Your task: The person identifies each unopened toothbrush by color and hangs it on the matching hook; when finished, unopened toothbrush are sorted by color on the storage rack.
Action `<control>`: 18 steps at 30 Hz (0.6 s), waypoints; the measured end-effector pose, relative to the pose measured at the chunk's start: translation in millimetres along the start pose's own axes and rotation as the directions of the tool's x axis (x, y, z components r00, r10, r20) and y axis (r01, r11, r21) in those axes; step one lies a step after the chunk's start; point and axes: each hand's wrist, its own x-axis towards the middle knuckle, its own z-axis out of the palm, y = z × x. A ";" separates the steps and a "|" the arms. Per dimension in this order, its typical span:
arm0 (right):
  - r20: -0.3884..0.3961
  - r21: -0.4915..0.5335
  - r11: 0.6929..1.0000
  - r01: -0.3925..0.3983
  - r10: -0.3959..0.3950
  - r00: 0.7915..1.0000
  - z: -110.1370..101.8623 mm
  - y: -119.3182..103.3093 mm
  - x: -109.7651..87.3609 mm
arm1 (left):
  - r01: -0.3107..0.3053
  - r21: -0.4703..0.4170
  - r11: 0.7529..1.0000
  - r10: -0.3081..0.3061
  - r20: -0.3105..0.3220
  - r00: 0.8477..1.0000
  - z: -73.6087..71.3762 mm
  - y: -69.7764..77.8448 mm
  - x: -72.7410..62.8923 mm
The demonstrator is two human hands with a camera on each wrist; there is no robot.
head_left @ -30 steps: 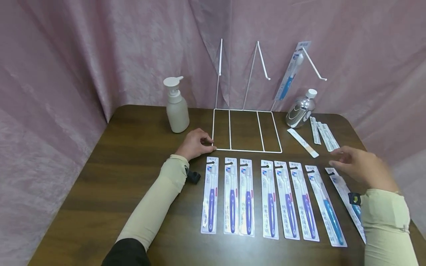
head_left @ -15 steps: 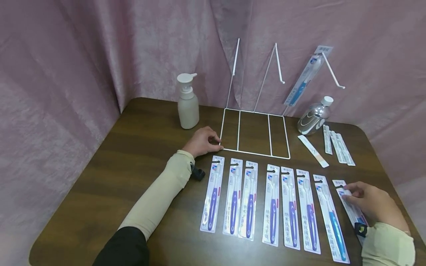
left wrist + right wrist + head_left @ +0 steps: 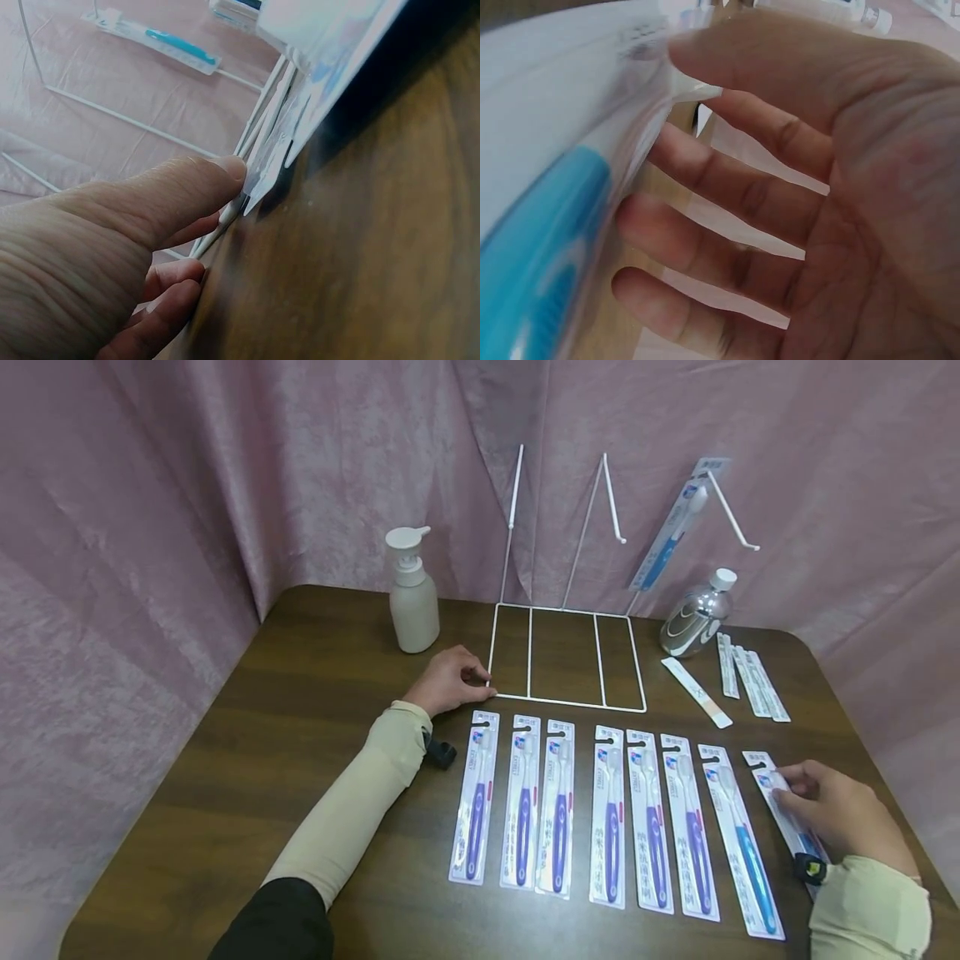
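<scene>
My left hand [image 3: 452,682] pinches the front left corner of a white wire rack [image 3: 558,701] between thumb and fingers. At the right, my right hand [image 3: 853,810] pinches the edge of a packaged blue toothbrush [image 3: 780,802]; its thumb lies on the front of the pack in the right wrist view, and the other fingers spread behind the edge. That hand and sleeve cover part of the pack. Another packaged blue toothbrush [image 3: 667,539] hangs on the rack's right hook [image 3: 731,514]. The middle hook [image 3: 613,502] and left hook [image 3: 516,489] hold nothing.
Several packaged purple toothbrushes [image 3: 612,818] lie in a row before the rack, with a blue one [image 3: 742,843] at their right. A pump bottle [image 3: 414,610] stands back left. Beside the rack are a clear bottle [image 3: 693,617] and several white strips [image 3: 757,685].
My right hand has come down from beside the white strips to the rightmost packaged toothbrush and taken hold of its edge. The left hand stays on the rack corner. The head view has shifted.
</scene>
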 end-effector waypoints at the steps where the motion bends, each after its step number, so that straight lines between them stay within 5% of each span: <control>1: -0.011 -0.002 1.000 -0.006 0.006 1.000 0.6 -0.2 -0.2 | -0.002 0.001 1.000 0.002 -0.002 1.000 0.0 0.3 -0.4; 13: -0.220 0.024 0.996 0.089 -0.082 0.972 -2.4 -6.3 1.5 | 0.016 0.015 1.000 -0.016 -0.006 1.000 1.4 -1.9 0.2; 16: -0.322 0.048 0.995 0.088 -0.068 0.944 -9.2 -23.9 2.1 | 0.012 0.015 1.000 -0.012 -0.007 1.000 1.8 -1.3 0.3; 18: -0.415 0.061 0.993 0.097 -0.063 0.908 -17.9 -41.4 2.3 | 0.021 0.010 1.000 -0.021 -0.004 1.000 2.1 -0.1 -0.4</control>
